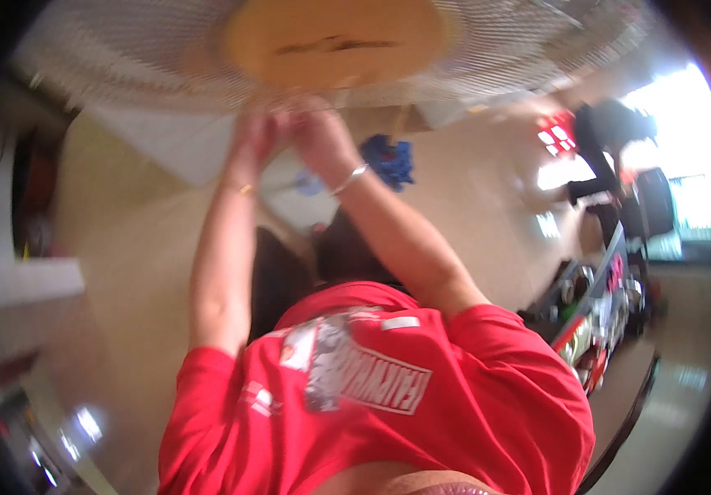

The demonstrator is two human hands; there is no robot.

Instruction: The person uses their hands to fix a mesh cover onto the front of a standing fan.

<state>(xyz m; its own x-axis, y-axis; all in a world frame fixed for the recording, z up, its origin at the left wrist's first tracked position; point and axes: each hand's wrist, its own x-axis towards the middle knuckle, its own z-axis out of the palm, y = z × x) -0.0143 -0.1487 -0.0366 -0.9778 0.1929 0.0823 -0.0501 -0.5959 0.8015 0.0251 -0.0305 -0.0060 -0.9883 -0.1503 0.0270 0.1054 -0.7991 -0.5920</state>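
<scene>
Hands (289, 136) on blurred white mesh fan guard (165, 66)

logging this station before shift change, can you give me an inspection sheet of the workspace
surface: pale tan floor, bare where it shows
job's things: round wire fan guard with a yellow centre disc, blurred, held up close to the camera
clutter: blue cloth on the floor beyond the hands
grippers: left hand and right hand both raised to the guard's lower rim; grip too blurred to judge; bracelet on the right wrist
cables: nothing seen
surroundings: shelf of mixed goods at right, bright window behind it
</scene>
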